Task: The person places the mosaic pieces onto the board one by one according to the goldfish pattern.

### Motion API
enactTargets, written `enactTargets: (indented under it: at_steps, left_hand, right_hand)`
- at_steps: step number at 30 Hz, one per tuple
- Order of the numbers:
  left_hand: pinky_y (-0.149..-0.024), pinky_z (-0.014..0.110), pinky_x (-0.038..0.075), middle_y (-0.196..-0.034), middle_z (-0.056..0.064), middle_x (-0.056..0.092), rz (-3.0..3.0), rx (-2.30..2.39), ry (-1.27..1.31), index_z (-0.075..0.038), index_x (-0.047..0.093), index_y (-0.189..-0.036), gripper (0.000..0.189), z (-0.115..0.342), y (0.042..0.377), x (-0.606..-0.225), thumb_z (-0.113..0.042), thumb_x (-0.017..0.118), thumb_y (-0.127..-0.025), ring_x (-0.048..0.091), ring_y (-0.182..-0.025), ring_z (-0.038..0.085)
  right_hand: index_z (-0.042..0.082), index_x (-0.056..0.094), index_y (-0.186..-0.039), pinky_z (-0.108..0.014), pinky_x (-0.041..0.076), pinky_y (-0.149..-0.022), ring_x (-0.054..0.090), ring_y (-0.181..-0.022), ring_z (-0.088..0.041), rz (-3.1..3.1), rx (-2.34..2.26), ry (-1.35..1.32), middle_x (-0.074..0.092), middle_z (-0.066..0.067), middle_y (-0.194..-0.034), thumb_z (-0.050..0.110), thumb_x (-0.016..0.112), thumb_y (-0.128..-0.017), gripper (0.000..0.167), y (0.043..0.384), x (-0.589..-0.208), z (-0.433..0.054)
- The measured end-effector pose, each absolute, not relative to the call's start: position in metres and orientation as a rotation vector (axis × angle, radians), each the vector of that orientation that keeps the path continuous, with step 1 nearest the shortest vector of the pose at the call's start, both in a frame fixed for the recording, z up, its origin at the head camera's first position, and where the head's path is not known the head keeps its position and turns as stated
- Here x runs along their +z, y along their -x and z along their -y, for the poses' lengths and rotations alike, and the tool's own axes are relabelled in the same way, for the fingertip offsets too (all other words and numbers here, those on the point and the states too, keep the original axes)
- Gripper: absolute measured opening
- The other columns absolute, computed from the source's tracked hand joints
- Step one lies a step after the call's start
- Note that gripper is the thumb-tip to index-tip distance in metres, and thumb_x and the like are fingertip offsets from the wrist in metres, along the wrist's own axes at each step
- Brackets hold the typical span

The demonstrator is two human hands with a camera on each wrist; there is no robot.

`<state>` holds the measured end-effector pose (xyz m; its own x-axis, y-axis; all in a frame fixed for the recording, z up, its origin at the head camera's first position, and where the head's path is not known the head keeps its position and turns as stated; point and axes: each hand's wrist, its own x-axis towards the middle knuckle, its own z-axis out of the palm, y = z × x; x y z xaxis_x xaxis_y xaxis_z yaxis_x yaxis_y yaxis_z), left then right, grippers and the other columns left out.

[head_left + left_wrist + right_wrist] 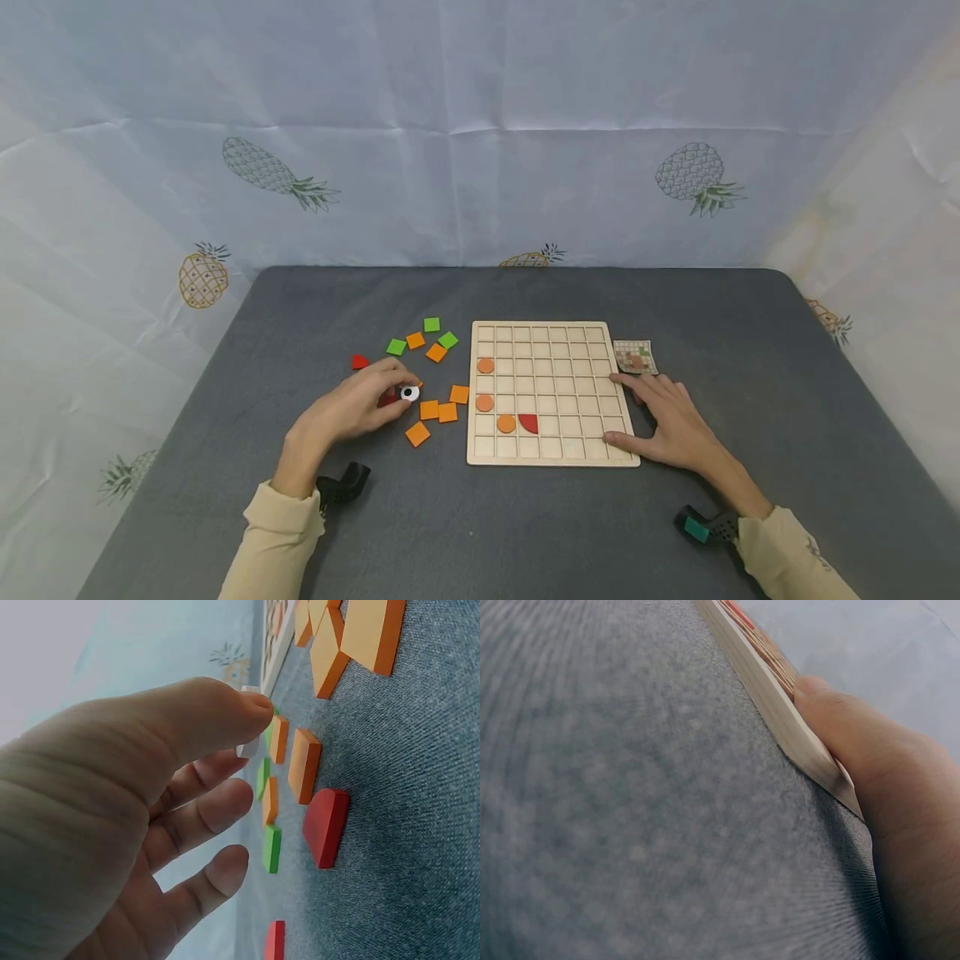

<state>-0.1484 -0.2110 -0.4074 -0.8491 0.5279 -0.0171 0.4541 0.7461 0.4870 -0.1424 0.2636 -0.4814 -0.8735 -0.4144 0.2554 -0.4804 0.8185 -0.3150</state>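
My left hand (352, 404) pinches a white disc (409, 393) with a black dot, like an eye, between thumb and fingertips. In the left wrist view the disc (248, 748) shows edge-on behind the thumb, held above the tabletop; the other fingers are spread. A red piece (327, 826) lies below them. To the right is a wooden grid board (573, 450), with several orange discs (507, 424) and a red quarter-circle (528, 423) in its cells. My right hand (671, 425) rests on the board's right edge, thumb and fingertips touching it, fingers relaxed.
Loose orange squares (429, 410) and green squares (432, 324) lie between the left hand and the board. Another red piece (360, 362) sits beyond the left hand. A small patterned card (636, 357) lies by the board's upper right. Dark grey cloth (480, 533) covers the table.
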Motion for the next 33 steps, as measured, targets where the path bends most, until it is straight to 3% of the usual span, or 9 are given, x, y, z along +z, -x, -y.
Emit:
enactTargets:
  at_steps: [5,12,19,26,33]
  left_hand:
    - [-0.081,0.03,0.054,-0.112,0.002,0.066,-2.819,0.723,-0.818,-0.01,0.072,-0.119,0.023,0.211,0.15,-0.407,-0.014,0.07,-0.097,0.059,-0.093,0.015]
    - [-0.094,0.044,0.056,-0.122,0.005,0.07,-2.894,0.671,-0.886,-0.008,0.072,-0.122,0.028,0.206,0.154,-0.4,-0.017,0.072,-0.096,0.066,-0.11,0.022]
    - [-0.079,0.035,0.053,-0.113,0.003,0.068,-2.875,0.749,-0.965,-0.008,0.073,-0.123,0.028,0.19,0.163,-0.384,-0.015,0.072,-0.095,0.061,-0.09,0.02]
    - [-0.083,0.041,0.054,-0.125,0.008,0.066,-2.831,0.804,-0.995,-0.005,0.071,-0.125,0.03,0.17,0.168,-0.373,-0.016,0.067,-0.098,0.063,-0.096,0.025]
    - [-0.084,0.045,0.055,-0.118,0.007,0.066,-2.794,0.922,-1.042,-0.005,0.071,-0.124,0.028,0.151,0.172,-0.367,-0.012,0.067,-0.098,0.062,-0.1,0.028]
  right_hand:
    - [0.019,0.052,-0.149,-0.032,0.022,-0.076,0.036,-0.082,-0.009,2.795,0.561,-0.719,0.058,0.002,-0.097,0.052,0.086,-0.072,0.09,0.142,-0.482,-0.264]
    - [0.019,0.052,-0.149,-0.032,0.023,-0.076,0.037,-0.083,-0.009,2.785,0.571,-0.727,0.058,0.001,-0.098,0.052,0.087,-0.072,0.09,0.142,-0.481,-0.264]
    - [0.019,0.052,-0.149,-0.033,0.024,-0.077,0.041,-0.086,-0.012,2.8,0.578,-0.716,0.062,-0.003,-0.105,0.052,0.086,-0.072,0.09,0.142,-0.48,-0.264]
    - [0.019,0.052,-0.149,-0.034,0.025,-0.077,0.042,-0.087,-0.012,2.8,0.577,-0.719,0.062,-0.002,-0.104,0.052,0.086,-0.072,0.09,0.141,-0.48,-0.264]
    - [0.02,0.051,-0.15,-0.035,0.027,-0.079,0.045,-0.089,-0.014,2.813,0.584,-0.714,0.064,-0.006,-0.113,0.052,0.086,-0.073,0.09,0.141,-0.48,-0.264]
